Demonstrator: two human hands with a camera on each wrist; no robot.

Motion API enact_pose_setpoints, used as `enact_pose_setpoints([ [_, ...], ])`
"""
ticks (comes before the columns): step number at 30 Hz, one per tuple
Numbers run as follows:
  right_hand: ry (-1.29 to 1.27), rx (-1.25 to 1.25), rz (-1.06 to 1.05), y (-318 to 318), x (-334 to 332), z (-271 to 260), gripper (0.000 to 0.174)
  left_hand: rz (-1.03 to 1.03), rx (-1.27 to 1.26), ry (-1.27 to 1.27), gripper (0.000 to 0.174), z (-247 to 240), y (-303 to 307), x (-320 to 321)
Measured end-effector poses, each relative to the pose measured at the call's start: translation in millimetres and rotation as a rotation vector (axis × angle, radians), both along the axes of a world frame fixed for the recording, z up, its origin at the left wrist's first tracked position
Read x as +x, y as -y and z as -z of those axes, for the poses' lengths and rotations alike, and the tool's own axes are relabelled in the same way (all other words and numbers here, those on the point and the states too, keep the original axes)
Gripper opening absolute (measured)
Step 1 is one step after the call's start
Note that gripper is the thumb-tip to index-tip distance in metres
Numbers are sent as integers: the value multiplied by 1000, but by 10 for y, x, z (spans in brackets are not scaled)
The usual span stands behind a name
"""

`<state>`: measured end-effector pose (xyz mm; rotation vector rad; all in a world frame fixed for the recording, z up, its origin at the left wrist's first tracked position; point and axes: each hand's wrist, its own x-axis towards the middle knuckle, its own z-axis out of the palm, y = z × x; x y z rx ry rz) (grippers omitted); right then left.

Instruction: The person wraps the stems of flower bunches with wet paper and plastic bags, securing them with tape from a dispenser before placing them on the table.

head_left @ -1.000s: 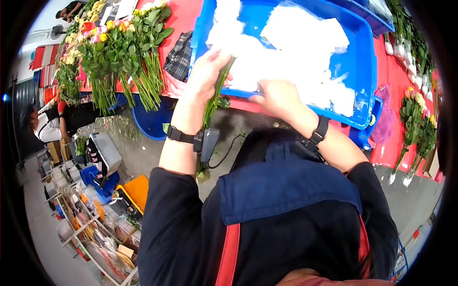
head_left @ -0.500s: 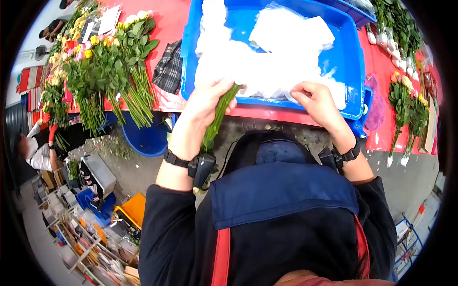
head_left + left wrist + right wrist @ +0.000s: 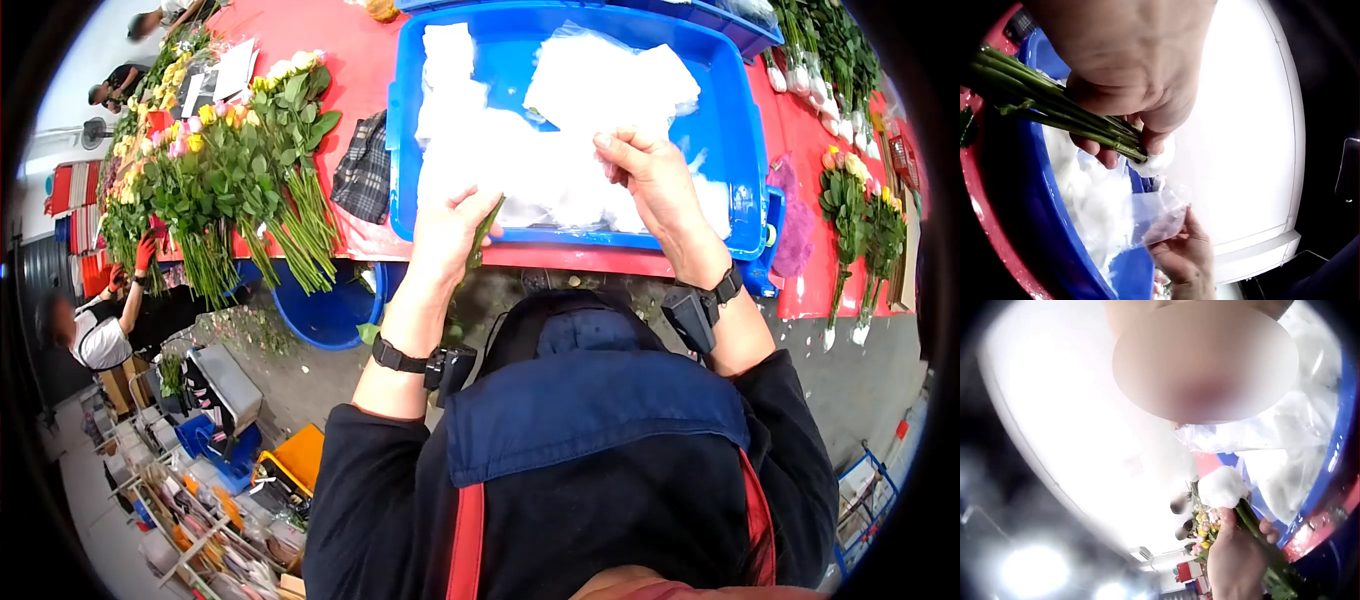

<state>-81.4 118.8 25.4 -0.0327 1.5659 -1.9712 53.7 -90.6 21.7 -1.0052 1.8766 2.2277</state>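
My left hand (image 3: pixel 450 235) grips a bunch of green flower stems (image 3: pixel 1094 122) over the near left edge of a blue tray (image 3: pixel 735 110). A white wad that looks like wet cotton (image 3: pixel 1222 486) covers the cut ends, with my left thumb at it in the left wrist view. My right hand (image 3: pixel 645 180), over the middle right of the tray, pinches a clear plastic bag (image 3: pixel 1163 215) that hangs just beyond the wad. Heaps of white material and clear plastic (image 3: pixel 610 75) fill much of the tray. The flower heads of the held bunch are hidden.
On the red table (image 3: pixel 370 50), bunches of roses (image 3: pixel 210 180) lie to the left beside a plaid cloth (image 3: pixel 362 175). White-wrapped bunches (image 3: pixel 850 215) lie to the right, past a purple cloth (image 3: pixel 795 225). A blue tub (image 3: pixel 325 310) stands below. Another person (image 3: pixel 100 335) works at far left.
My right hand has come from low over the tray's front, out to the right, then up and back over it, now pinching the plastic. My left hand keeps hold of the stems.
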Motion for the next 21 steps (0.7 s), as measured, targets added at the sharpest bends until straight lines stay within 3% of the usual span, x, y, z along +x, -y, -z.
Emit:
enact_pose_setpoints([
  [2,-179,99,-42,86,-21,-135,12,-72,-237,23,24,16,11,-18],
  [4,-333,187,-60,171,-8,-253,9,-102,-271,-75,25,-77,67,26],
  [8,-450,201,-250,368,127,-170,7,46,32,-140,22,-458,101,134],
  [10,-421,214,-349,459,294,-209,9,125,215,-144,22,-489,66,126],
  [13,-198,121,-305,438,243,-145,13,43,221,-141,19,-392,68,125],
  [17,-91,50,-231,467,196,-320,14,-13,-72,-169,17,-266,-27,205],
  [19,-515,93,-292,598,354,-366,9,8,-317,-257,18,-95,-99,235],
  [21,-1065,153,-408,641,479,-440,6,-21,-261,-167,25,-185,-66,231],
])
